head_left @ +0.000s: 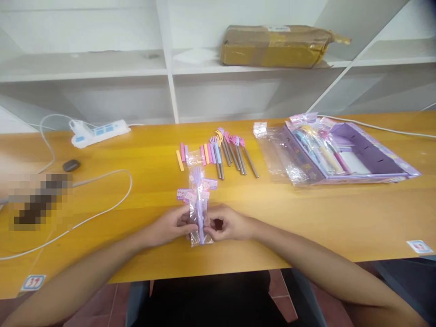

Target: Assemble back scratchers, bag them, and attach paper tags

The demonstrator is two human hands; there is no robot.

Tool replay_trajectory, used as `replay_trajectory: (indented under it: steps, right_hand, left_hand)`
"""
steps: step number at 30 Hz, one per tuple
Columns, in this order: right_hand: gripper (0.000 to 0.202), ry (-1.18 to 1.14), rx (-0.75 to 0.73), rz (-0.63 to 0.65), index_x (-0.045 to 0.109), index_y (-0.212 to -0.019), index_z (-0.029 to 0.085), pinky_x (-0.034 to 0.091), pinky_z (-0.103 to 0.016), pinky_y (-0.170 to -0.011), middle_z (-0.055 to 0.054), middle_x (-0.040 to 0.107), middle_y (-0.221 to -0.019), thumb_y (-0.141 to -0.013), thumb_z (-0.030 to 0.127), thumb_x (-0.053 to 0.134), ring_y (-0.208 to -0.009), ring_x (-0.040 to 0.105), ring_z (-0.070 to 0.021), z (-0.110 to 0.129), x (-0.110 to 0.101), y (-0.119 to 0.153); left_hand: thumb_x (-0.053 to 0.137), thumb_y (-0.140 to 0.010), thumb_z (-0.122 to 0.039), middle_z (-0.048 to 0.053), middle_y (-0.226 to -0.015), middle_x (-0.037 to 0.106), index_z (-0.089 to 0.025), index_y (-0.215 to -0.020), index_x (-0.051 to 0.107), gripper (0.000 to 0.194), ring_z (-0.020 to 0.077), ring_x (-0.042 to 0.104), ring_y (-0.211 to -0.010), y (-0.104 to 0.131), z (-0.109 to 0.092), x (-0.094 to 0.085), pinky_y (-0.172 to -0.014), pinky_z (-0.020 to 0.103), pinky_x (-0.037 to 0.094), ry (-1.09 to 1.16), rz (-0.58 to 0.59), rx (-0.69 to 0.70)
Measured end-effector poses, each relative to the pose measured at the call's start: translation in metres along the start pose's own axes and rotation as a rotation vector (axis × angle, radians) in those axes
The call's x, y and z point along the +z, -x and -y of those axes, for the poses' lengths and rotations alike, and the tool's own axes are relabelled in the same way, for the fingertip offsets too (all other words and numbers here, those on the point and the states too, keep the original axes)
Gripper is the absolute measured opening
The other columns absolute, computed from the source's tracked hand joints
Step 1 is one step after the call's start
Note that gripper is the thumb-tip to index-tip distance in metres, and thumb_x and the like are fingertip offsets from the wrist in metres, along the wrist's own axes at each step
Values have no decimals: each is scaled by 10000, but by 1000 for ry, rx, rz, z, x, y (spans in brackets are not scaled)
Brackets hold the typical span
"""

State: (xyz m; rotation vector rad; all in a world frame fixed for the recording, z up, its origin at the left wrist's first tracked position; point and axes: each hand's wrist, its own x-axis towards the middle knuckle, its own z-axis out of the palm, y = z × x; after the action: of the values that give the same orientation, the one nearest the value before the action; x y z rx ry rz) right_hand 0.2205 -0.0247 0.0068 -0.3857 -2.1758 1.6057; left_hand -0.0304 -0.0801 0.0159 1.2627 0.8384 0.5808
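Note:
Between my hands, near the table's front edge, is a clear plastic bag [195, 236] with a purple claw-headed stick [200, 213] inside. My left hand [177, 225] pinches the bag's left side, and my right hand [225, 223] pinches its right side low down. Small pink and purple printed cards [211, 184] lie just beyond the bag. Farther back are several claw-headed sticks with metal rods [241, 159] and loose coloured handle tubes [206, 153] in pink, purple and orange.
A purple display box [384, 156] with bagged sticks stands at right, beside empty clear bags [272, 150]. At left are a white power strip [102, 134], a black case [71, 165] and a cable [112, 211]. A taped parcel [272, 47] rests on the shelf.

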Motion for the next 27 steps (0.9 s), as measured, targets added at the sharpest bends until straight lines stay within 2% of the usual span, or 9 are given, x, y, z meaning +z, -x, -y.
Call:
replay_trajectory:
  steps: [5, 10, 13, 15, 16, 18, 20, 23, 27]
  right_hand:
    - [267, -7, -60, -21, 514, -682, 151, 332, -157, -541, 39, 530, -644, -887, 231, 665, -574, 428, -48, 1, 7, -2]
    - [263, 14, -39, 35, 576, -729, 140, 384, -163, -569, 25, 580, -673, -924, 266, 698, -593, 470, -55, 9, 0, -1]
    - [278, -126, 25, -7, 625, -967, 144, 440, -172, -558, 6, 631, -760, -1018, 415, 651, -591, 524, -66, 8, -3, 1]
    - [393, -296, 98, -92, 579, -1149, 152, 447, -172, -484, 17, 619, -759, -1054, 533, 593, -533, 545, -73, 4, -3, 0]
    - [445, -365, 139, -138, 556, -1180, 154, 440, -171, -442, 28, 605, -739, -1051, 579, 587, -497, 544, -76, 3, -2, -1]
    - [491, -427, 210, -192, 566, -1119, 152, 421, -164, -385, 35, 592, -699, -1020, 629, 626, -453, 534, -75, 0, 0, -4]
    - [501, -451, 255, -184, 594, -1014, 142, 422, -156, -368, 25, 599, -680, -996, 638, 662, -446, 529, -69, 1, 1, -7]
    - [525, -473, 299, -143, 626, -977, 132, 464, -159, -380, 16, 614, -683, -957, 650, 709, -470, 557, -74, 5, 0, -9]
    - [543, -495, 361, 3, 641, -1016, 119, 506, -170, -416, -6, 671, -754, -893, 625, 795, -504, 609, -80, 12, 3, -7]
  left_hand:
    - [851, -913, -401, 118, -1105, 772, -174, -1190, 611, 431, 227, 755, -931, -2, 2, 0, -750, 315, 587, 103, -12, -54]
    - [864, -896, -386, 97, -1059, 774, -169, -1164, 638, 413, 215, 750, -903, 0, 2, 0, -812, 349, 599, 44, -1, -30]
    - [817, -936, -387, 93, -1093, 773, -183, -1208, 657, 376, 217, 745, -940, 3, -4, -1, -848, 354, 595, -91, 65, -8]
    - [775, -968, -396, 78, -1053, 772, -196, -1227, 674, 342, 206, 732, -897, 4, -11, -1, -814, 333, 587, -249, 129, 5]
    - [767, -974, -403, 68, -1013, 769, -202, -1218, 686, 327, 198, 723, -859, 5, -14, -1, -788, 320, 581, -329, 161, 14]
    - [768, -972, -421, 51, -936, 756, -205, -1154, 712, 288, 185, 703, -794, 6, -19, 0, -740, 297, 564, -447, 206, 38]
    - [786, -959, -437, 46, -910, 745, -202, -1084, 721, 274, 184, 697, -781, 6, -21, 0, -727, 291, 555, -478, 229, 52]
    - [734, -1001, -451, 57, -944, 740, -202, -1088, 696, 267, 190, 701, -803, 5, -17, 0, -739, 303, 563, -392, 186, 64]
    - [601, -1080, -471, 61, -997, 721, -203, -1204, 592, 295, 177, 710, -791, 2, -3, -2, -725, 305, 579, -105, -31, 74]
